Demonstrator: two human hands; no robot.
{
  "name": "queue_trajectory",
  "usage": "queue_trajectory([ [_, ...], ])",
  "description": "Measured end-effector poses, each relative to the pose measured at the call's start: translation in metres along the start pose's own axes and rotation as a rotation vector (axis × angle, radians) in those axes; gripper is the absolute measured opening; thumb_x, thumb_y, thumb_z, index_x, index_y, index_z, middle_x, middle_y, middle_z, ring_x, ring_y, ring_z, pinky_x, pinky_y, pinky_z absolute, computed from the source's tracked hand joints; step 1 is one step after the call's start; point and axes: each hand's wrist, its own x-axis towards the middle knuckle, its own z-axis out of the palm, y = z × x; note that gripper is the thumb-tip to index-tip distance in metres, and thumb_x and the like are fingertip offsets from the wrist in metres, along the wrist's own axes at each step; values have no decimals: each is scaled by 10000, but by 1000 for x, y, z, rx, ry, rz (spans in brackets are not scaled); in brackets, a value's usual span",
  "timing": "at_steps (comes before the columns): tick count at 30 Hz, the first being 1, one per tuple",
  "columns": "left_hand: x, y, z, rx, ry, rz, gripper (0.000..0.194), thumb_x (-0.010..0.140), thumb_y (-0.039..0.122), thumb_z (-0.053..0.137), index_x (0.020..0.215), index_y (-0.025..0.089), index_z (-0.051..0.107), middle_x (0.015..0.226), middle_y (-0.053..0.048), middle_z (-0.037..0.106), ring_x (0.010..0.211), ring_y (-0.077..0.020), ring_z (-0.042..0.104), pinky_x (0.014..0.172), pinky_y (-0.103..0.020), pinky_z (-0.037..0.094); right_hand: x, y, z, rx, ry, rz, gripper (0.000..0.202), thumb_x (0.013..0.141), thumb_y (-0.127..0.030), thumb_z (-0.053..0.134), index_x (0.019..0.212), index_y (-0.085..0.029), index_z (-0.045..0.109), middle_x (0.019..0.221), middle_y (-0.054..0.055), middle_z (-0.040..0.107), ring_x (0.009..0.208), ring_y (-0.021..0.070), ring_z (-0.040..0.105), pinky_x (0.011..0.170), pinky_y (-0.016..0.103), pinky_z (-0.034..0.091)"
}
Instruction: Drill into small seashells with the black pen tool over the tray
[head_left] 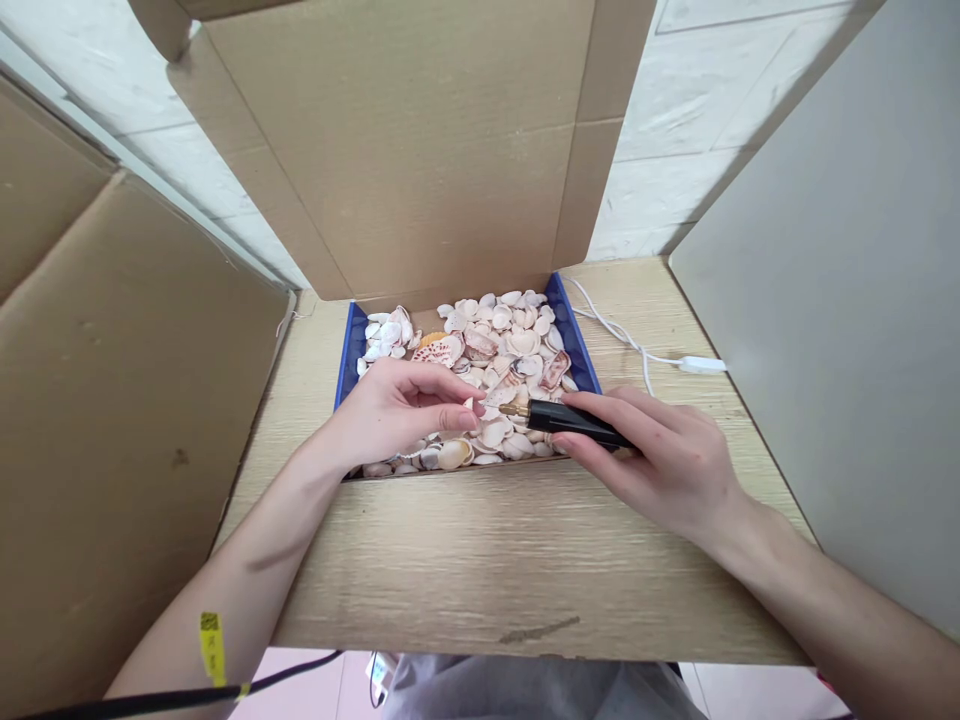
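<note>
Many pale seashells [517, 345] fill a shallow box with blue side walls [576, 335]. Over its front part, my left hand [409, 405] pinches a small white shell [469, 404] between thumb and fingers. My right hand [660, 450] is closed around a black pen-like drill [574, 422] with a brass tip, which points left at the small shell. The thin bit lies close to the shell; whether they touch is too small to tell. A red-spotted shell [439, 351] lies behind my left hand.
The raised cardboard lid [420, 140] stands behind the box. Cardboard [135, 380] walls off the left and a grey panel [840, 280] the right. A white cable with an inline switch [702, 365] lies at the back right of the wooden table [465, 570]. A black cable [292, 670] crosses the lower left.
</note>
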Motion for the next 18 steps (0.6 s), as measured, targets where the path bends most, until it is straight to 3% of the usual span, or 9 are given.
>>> queue_trajectory([
  [4,0,0,-1,21,-6,-16,170,640,200,835,795,169,771,752,-23,777,703,-151,730,680,-227,599,-1,0,-1,-23,19,-32,233,869,-306,685,1057,-183,627,812,13,728,593,99,646,513,209,482],
  [10,0,-2,-3,57,-65,-5,141,647,208,829,760,157,760,723,-30,770,664,-138,711,622,-205,568,-1,2,-3,19,78,-92,330,818,-201,727,1128,-201,613,909,49,723,741,152,682,656,262,562],
  [18,0,0,-2,34,-124,9,112,660,164,812,757,160,755,726,-15,770,668,-125,716,637,-189,572,3,3,-4,13,126,-104,333,799,-154,733,1105,-221,621,916,63,711,724,161,654,638,292,546],
])
